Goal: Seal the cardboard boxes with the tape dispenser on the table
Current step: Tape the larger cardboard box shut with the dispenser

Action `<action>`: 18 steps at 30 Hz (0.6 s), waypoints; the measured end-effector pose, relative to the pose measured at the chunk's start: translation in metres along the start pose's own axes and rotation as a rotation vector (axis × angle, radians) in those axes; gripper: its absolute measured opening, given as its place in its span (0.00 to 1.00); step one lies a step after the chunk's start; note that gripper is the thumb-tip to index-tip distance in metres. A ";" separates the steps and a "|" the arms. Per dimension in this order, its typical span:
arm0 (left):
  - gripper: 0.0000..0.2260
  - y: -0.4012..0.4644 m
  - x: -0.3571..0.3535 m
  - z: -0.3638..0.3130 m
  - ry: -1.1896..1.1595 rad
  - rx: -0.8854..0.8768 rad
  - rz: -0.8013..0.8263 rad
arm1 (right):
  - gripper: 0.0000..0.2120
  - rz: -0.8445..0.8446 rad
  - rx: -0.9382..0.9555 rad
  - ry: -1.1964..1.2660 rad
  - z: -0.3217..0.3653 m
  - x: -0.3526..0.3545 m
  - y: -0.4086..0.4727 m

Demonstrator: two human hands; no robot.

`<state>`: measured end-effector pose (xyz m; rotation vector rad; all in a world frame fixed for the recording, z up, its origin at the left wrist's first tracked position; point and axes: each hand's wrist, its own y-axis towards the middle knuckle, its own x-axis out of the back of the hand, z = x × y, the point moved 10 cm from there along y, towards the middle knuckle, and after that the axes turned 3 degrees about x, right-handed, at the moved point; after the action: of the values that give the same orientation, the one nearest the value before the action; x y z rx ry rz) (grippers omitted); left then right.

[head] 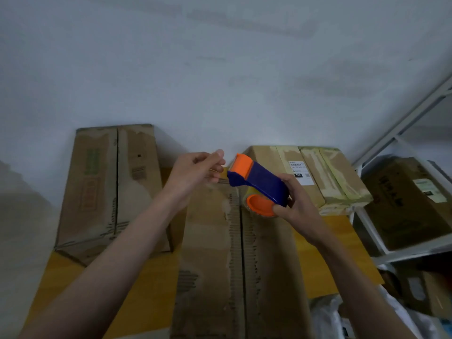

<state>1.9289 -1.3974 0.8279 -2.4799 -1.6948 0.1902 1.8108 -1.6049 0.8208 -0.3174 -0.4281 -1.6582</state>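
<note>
Blue-and-orange plastic tape dispenser [256, 187]: grasped by right hand [297, 206], above long brown cardboard box [220, 265] mid-bench. Left hand [195, 172]: fingers pinched together, contents indiscernible.

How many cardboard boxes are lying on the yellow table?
3: a brown cardboard box at the far left, a long one in the middle, and a tape-covered one at the far right. Others may be hidden.
</note>
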 end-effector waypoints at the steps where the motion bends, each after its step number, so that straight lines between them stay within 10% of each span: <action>1: 0.14 -0.002 0.002 -0.002 0.016 -0.004 -0.002 | 0.31 0.000 0.017 -0.011 0.003 -0.001 0.001; 18: 0.09 0.001 0.013 -0.005 0.204 -0.075 -0.065 | 0.32 -0.063 0.147 -0.162 0.028 -0.010 0.014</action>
<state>1.9354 -1.3855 0.8321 -2.3964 -1.7223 -0.1308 1.8245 -1.5844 0.8427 -0.3319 -0.6843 -1.6580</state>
